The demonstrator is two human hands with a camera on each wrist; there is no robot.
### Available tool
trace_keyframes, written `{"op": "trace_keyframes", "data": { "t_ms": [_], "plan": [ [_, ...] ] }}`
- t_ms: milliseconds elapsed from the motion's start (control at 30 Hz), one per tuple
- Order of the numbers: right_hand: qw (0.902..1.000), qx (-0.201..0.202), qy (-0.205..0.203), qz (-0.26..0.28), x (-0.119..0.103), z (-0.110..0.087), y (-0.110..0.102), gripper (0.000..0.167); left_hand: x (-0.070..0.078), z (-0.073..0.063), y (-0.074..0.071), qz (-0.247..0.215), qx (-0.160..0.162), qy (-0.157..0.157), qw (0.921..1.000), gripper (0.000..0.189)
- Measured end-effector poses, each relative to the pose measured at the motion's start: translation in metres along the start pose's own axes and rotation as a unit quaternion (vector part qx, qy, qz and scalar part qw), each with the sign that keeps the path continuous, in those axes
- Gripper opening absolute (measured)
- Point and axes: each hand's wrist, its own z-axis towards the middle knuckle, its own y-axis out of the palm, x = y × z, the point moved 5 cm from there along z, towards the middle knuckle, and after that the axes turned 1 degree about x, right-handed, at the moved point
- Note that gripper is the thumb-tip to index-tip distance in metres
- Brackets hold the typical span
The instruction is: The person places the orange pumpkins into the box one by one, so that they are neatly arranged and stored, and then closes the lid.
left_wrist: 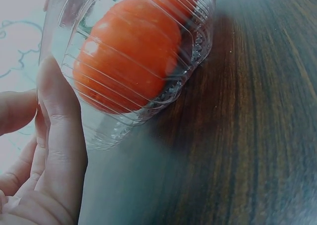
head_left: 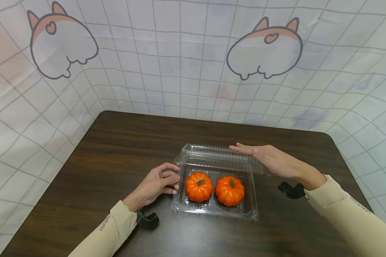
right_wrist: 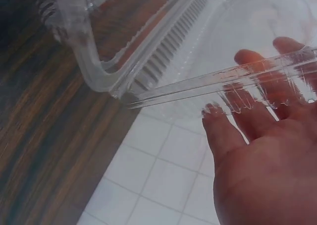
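Observation:
A clear plastic clamshell container (head_left: 214,213) sits on the table with two orange pumpkins inside, a left pumpkin (head_left: 199,187) and a right pumpkin (head_left: 230,191), both with green stems. Its ribbed lid (head_left: 209,157) stands partly raised at the far side. My left hand (head_left: 159,181) holds the container's left edge, thumb and fingers bent at the rim. In the left wrist view, one pumpkin (left_wrist: 131,56) shows through the clear wall close to the fingers. My right hand (head_left: 273,160) has straight fingers (right_wrist: 255,111) against the lid's far side, seen through the plastic in the right wrist view.
A dark wood-grain table (head_left: 132,142) carries the container near its middle. White grid-patterned cloth (head_left: 167,53) with cartoon animal drawings hangs behind the table and at both sides. A black strap mount (head_left: 148,218) is on the left wrist, another mount (head_left: 292,191) on the right.

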Motion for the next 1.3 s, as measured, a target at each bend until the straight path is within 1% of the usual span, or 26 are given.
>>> {"op": "trace_keyframes", "data": {
  "t_ms": [133,200,367,467,567,700,933,1133,1300],
  "plan": [
    [1.0,0.006,0.003,-0.003,0.0,-0.005,0.005,0.056,0.0,0.0,0.001,-0.003,0.0,0.0,1.0,0.042],
    [0.9998,0.011,-0.005,-0.014,0.0,-0.007,0.008,0.055,0.0,0.0,0.001,-0.005,0.0,-0.001,1.0,0.043],
    [0.9969,0.027,-0.049,-0.056,0.0,-0.011,0.016,0.048,0.0,-0.001,0.0,-0.002,0.002,-0.007,1.0,0.047],
    [0.994,0.03,-0.071,-0.077,-0.001,-0.013,0.023,0.052,0.0,-0.001,0.0,0.001,0.001,-0.006,1.0,0.047],
    [0.992,0.027,-0.081,-0.093,-0.003,-0.015,0.029,0.056,0.0,-0.001,-0.001,0.004,-0.001,-0.002,1.0,0.047],
    [0.9904,0.027,-0.092,-0.1,-0.005,-0.017,0.037,0.06,-0.001,-0.002,-0.002,0.012,-0.002,0.001,0.9999,0.046],
    [0.982,0.053,-0.127,-0.129,-0.005,-0.02,0.048,0.062,-0.002,-0.001,-0.002,0.009,-0.007,0.004,0.9999,0.045],
    [0.9772,0.072,-0.142,-0.14,-0.005,-0.023,0.054,0.064,-0.002,-0.002,-0.001,0.007,-0.007,-0.001,0.9999,0.042],
    [0.9721,0.078,-0.145,-0.167,-0.004,-0.024,0.059,0.066,-0.004,-0.002,0.001,-0.003,-0.007,-0.012,0.9999,0.038]
  ]
}}
